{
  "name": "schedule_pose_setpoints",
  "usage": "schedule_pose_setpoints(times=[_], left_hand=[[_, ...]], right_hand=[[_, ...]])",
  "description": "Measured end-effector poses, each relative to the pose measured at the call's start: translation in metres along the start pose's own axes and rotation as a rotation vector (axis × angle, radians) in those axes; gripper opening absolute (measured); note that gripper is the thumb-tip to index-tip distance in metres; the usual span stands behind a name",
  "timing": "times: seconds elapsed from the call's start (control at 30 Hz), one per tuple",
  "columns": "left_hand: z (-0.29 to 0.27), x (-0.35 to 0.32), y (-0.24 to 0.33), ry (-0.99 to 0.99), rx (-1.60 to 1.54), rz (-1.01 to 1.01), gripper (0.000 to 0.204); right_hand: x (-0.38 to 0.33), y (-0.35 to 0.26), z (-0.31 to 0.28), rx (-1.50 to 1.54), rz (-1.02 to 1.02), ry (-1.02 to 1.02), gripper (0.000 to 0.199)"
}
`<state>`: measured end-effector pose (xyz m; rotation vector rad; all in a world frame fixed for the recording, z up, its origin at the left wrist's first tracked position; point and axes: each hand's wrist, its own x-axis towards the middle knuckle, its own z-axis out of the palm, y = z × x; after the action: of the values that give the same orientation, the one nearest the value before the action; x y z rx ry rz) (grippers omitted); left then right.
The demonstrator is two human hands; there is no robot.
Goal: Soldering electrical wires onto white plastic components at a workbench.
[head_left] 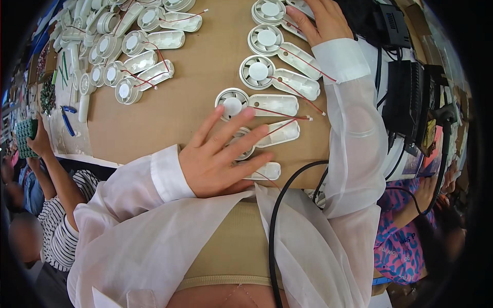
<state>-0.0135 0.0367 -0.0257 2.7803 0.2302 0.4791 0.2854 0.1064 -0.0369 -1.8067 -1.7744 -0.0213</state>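
Observation:
A column of white handheld fan housings runs down the right part of the table, each with a round fan, a hollow handle half and thin red wires. My left hand [221, 159] is spread palm down over the nearest ones, its fingers across a round fan [232, 104] and partly hiding the two housings below. An uncovered handle half [273, 105] lies beside its fingertips. At the far end of the column my right hand [326, 23] rests over a handle half [303, 7]; its visible fingers are apart, some cut off by the picture's edge. Another round fan [266, 37] lies beside it.
More fan housings [149, 41] are piled at the far left on the brown tabletop [200, 61]. Blue-handled pliers [67, 120] lie left. A black cable [275, 220] loops before me; black equipment [403, 97] stands right. Another person's hand [40, 141] holds a green block [25, 138].

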Motion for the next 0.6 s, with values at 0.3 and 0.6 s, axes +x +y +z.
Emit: schedule_pose_setpoints(times=[0.3,0.6], left_hand=[[0.026,0.022,0.017,0.199,0.189,0.158,0.04],[0.01,0.013,0.005,0.016,-0.054,-0.004,0.05]], right_hand=[[0.0,-0.002,0.0,0.004,-0.01,-0.001,0.039],[-0.001,0.002,0.005,-0.009,-0.041,0.014,0.039]])
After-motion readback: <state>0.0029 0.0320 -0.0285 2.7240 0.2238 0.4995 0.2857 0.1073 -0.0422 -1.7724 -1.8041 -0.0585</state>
